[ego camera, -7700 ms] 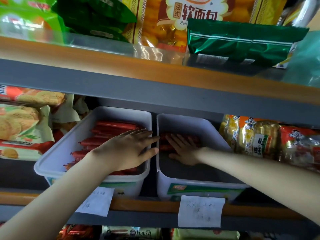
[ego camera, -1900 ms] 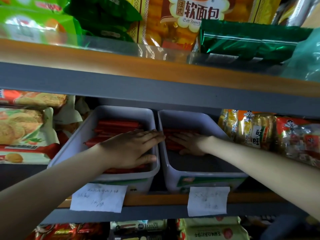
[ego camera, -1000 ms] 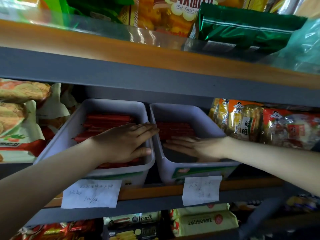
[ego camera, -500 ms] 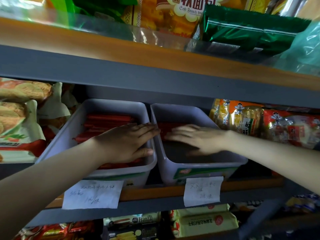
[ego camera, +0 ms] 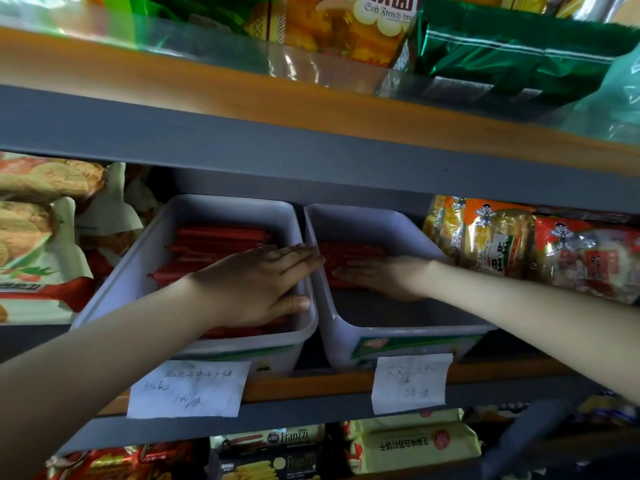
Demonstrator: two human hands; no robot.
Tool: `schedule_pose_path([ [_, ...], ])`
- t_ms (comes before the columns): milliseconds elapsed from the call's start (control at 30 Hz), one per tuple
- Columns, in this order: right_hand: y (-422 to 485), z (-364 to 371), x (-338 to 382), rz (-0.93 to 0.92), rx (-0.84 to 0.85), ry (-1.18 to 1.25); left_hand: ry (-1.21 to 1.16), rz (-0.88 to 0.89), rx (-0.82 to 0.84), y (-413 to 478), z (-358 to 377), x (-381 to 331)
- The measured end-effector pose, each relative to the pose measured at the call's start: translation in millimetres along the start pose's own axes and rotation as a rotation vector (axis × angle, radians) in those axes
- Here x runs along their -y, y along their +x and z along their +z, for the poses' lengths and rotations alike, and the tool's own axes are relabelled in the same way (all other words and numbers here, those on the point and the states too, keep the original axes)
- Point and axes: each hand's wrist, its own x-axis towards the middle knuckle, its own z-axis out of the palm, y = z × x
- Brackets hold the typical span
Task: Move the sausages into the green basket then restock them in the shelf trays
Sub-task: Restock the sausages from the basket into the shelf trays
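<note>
Left hand [ego camera: 256,289] lies flat with fingers spread on the red sausages [ego camera: 214,244] filling the left tray [ego camera: 145,251], its fingertips reaching the rim shared with the right tray [ego camera: 391,344]. Right hand [ego camera: 384,277] is also flat and holding nothing, resting on a smaller stack of sausages [ego camera: 349,252] at the back of the right tray, whose front half is bare. Both trays sit side by side under the upper shelf [ego camera: 311,147], which leaves little headroom.
</note>
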Motion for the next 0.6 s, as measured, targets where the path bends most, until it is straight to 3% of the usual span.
schedule_pose_path([
  [33,0.5,-1.3,0.2,0.007,-0.044,0.121,-0.001,0.0,0.0,0.5,-1.5,-1.6],
  [100,2.7,0.3,-1.7,-0.006,-0.04,0.136,0.015,-0.001,0.006,0.1,-1.9,-1.7],
  [233,6.0,-11.5,-2.3,0.072,0.208,-0.052,0.022,-0.008,0.009,-0.5,-6.1,-3.4],
  [300,1.1,-20.2,5.6,0.089,0.241,-0.13,0.021,-0.028,0.07,-1.0,-11.3,-4.6],
  [433,-29.2,-59.5,29.2,0.234,0.051,-0.158,-0.162,-0.233,0.161,-5.3,-32.2,-3.8],
  [600,-65.9,-91.0,73.2,0.345,-0.218,-0.071,-0.144,-0.432,-0.082,-45.1,-57.4,-41.9],
])
